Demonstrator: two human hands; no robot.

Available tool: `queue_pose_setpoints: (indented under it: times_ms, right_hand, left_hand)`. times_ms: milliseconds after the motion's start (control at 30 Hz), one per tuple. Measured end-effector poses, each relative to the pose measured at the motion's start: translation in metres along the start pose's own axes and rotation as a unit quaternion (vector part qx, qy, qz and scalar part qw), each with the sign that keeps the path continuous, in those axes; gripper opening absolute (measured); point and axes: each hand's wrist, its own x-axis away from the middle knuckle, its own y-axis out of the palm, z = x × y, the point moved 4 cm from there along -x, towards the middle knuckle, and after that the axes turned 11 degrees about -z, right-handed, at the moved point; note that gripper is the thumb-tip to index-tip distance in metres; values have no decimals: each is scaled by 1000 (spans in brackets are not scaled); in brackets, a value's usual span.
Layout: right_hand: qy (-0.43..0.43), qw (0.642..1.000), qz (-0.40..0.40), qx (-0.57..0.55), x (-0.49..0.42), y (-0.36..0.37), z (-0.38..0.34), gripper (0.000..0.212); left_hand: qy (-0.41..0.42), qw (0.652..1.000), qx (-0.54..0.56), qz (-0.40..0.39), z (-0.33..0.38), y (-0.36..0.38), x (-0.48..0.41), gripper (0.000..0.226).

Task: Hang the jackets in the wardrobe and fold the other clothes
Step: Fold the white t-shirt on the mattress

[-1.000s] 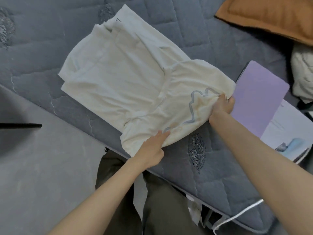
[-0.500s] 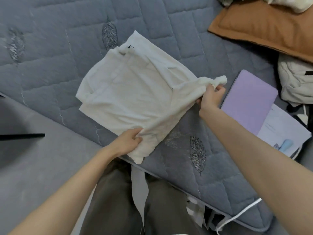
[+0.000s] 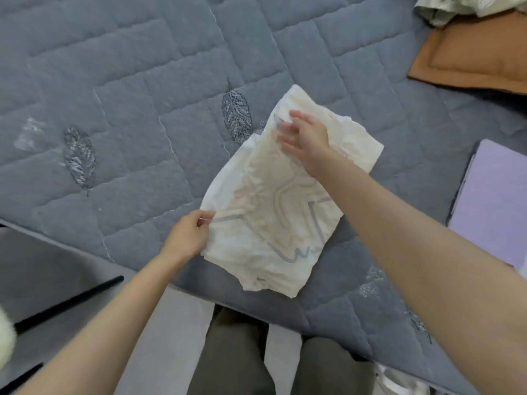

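- the white t-shirt [image 3: 273,212] lies folded into a small packet on the grey quilted bed cover [image 3: 128,109], near the bed edge that is closest to the person. a line print in grey and pale colours shows on its upper side.
- the left hand [image 3: 188,238] pinches the left edge of the t-shirt between the thumb and the curled fingers.
- the right hand [image 3: 306,138] rests on the far end of the t-shirt, with the fingers straight and a little spread. it is blurred, so i cannot tell how hard it presses.
- a purple folder [image 3: 496,201] lies on the cover at the right, apart from the t-shirt.
- a brown pillow [image 3: 470,64] is at the far right corner.
- the person's legs in grey-green trousers [image 3: 236,357] are at the bed edge, below the t-shirt.
- a black rod [image 3: 71,299] lies on the grey floor at the left.
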Motion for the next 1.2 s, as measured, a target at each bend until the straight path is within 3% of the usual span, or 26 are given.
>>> queue_pose_setpoints:
  times_ms: [67,133,233,300,367,533,633,833,900,967,1067,1133,1200]
  right_hand:
    - [-1,994,13,107,-3,3,13,29]
    - [-28,977,88,192,4,-12,29,26]
    - [-50,916,238,318,30,-45,58,27]
    - [-15,878,335,342,51,-67,82,35]
    - [37,883,370,287,67,-87,108,48]
    - [131,956,251,79,82,-107,151,69]
    - [160,966,187,76,77,-104,158,49]
    - [110,978,160,-80,80,-96,150,29]
    - [66,984,152,-68,90,-99,141,28]
    - [36,987,151,-38,106,-106,128,26]
    - [21,989,140,-42,126,-113,111,42]
    - [-8,989,140,-47,145,-119,97,63]
    - [-59,992,116,6,165,-125,82,93]
  left_hand:
    - [-33,999,-14,3,-6,-13,-8,32]
    - [-15,999,-28,17,2,-19,-17,38]
    - [50,996,-74,9,33,-13,-35,57]
    - [51,995,-86,8,53,-2,-47,73]
    - [28,997,-67,7,69,8,-60,84]
    - [31,991,-115,54,92,25,-82,86]
    - [9,994,-95,44,92,30,-92,91]
    - [29,997,-66,-40,87,28,-97,54]
    - [62,996,-26,-55,93,22,-86,25]
    - [103,993,-13,-48,101,11,-67,11]
    - [183,980,-59,-48,114,-1,-40,21]
    - [215,973,-67,-47,123,-10,-17,27]
    - [236,959,-143,-55,135,-18,5,37]
